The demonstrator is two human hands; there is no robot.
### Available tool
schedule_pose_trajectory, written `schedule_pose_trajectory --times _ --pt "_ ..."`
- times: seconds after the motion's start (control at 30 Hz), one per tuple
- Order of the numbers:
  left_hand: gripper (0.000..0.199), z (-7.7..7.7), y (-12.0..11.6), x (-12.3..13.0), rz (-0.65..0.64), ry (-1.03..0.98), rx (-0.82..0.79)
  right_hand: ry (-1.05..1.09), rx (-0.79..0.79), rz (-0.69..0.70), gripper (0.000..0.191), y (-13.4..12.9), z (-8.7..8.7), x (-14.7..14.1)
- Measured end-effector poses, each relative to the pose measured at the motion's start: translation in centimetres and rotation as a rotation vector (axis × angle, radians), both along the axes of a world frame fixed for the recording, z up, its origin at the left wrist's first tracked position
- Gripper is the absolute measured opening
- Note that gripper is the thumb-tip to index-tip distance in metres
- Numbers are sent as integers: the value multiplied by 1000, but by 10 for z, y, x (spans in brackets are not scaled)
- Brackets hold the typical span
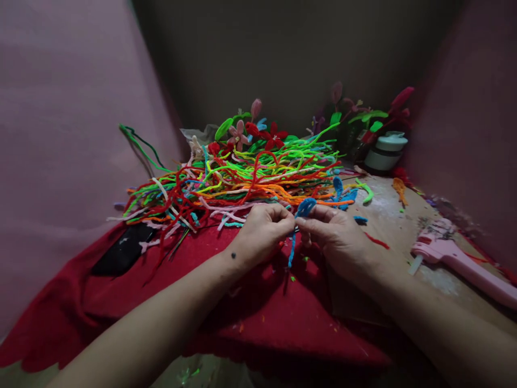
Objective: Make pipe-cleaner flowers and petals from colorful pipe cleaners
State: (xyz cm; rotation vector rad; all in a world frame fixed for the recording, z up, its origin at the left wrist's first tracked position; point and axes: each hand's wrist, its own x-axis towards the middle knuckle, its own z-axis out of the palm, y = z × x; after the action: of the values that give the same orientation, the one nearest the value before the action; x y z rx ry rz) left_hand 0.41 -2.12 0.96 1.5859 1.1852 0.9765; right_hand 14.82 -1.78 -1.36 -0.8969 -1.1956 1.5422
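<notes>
A blue pipe cleaner (306,207) is bent into a looped petal shape, with a loose tail hanging below the fingers. My right hand (341,234) pinches it at the base of the loop between thumb and fingers. From the other side, my left hand (264,229) is closed in a pinch at the same spot, its fingertips touching the blue strand. Just behind my right fingers lie more blue looped pieces (343,195). Past both hands spreads a large heap of multicoloured pipe cleaners (242,180). My left fingertips partly hide the strand where they meet it.
The red cloth (299,318) covers the table under my hands. A black phone-like slab (123,250) lies left. At right, a pink glue gun (456,256) rests on a brown board (383,207). Behind stand pipe-cleaner flowers (274,137) and a lidded jar (385,151).
</notes>
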Motion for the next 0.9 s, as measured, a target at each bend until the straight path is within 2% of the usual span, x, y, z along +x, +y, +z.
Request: schedule_pose_trajectory --times 0.1,0.27,0.33,0.43,0.6,0.67,0.8,0.83,0.9 --pt "16 6 3 -7 -41 -57 -98 4 -27 11 19 -1 1 0" --pt "23 9 3 -8 -110 -188 -88 -38 -49 88 18 -1 0 -1" --pt "16 9 1 -4 -63 -195 -66 -27 -76 118 18 -1 0 -1" --pt "17 9 0 -1 32 -166 -17 22 -122 162 19 -2 -2 -1" --pt "16 8 0 -1 31 -115 33 15 -100 183 20 -3 -3 -1" --pt "14 5 0 -1 23 -22 114 -13 -105 157 19 -3 -3 -1" --pt "11 -2 0 0 64 183 436 -1 -136 113 22 -4 -1 -4" --pt "11 -3 0 0 67 185 457 5 -132 108 21 -5 -1 -5" --pt "12 -3 1 0 84 142 382 -13 -128 109 19 -8 0 -8"
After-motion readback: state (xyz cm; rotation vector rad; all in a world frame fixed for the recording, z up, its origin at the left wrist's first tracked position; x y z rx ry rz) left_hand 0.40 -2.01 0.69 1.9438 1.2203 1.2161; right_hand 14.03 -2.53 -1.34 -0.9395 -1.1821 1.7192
